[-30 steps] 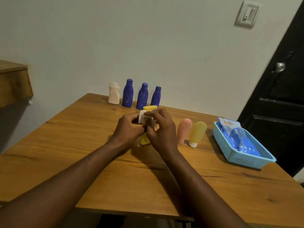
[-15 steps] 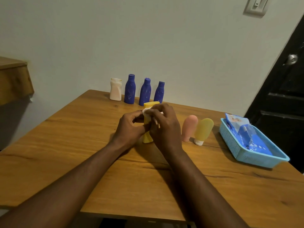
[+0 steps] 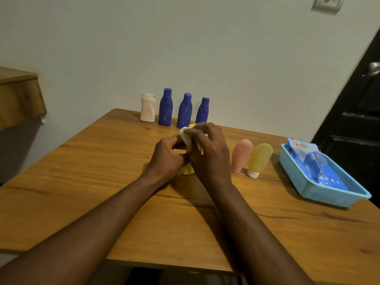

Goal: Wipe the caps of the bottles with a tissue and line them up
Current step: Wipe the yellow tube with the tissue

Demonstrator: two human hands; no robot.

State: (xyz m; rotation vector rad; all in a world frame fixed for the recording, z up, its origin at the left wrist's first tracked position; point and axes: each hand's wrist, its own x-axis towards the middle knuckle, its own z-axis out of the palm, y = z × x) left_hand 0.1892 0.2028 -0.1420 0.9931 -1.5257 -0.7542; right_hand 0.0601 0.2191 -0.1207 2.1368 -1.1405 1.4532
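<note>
A yellow bottle (image 3: 188,170) stands at the middle of the wooden table (image 3: 102,182), mostly hidden by my hands. My left hand (image 3: 166,159) grips its body. My right hand (image 3: 209,153) holds a white tissue (image 3: 186,137) against the bottle's top. At the back, a white bottle (image 3: 147,108) and three blue bottles (image 3: 165,108) (image 3: 184,111) (image 3: 202,111) stand in a row by the wall. A pink tube (image 3: 241,155) and a yellow tube (image 3: 259,159) stand cap-down just right of my hands.
A light blue basket (image 3: 308,188) holding a blue tissue pack (image 3: 316,167) sits at the table's right side. A dark door (image 3: 359,112) is behind it. A wooden shelf (image 3: 18,95) sticks out from the wall at the left.
My right hand has shifted the tissue over the yellow bottle's cap, now covering more of the top. The camera view has tilted slightly; the bottles have stayed where they were.
</note>
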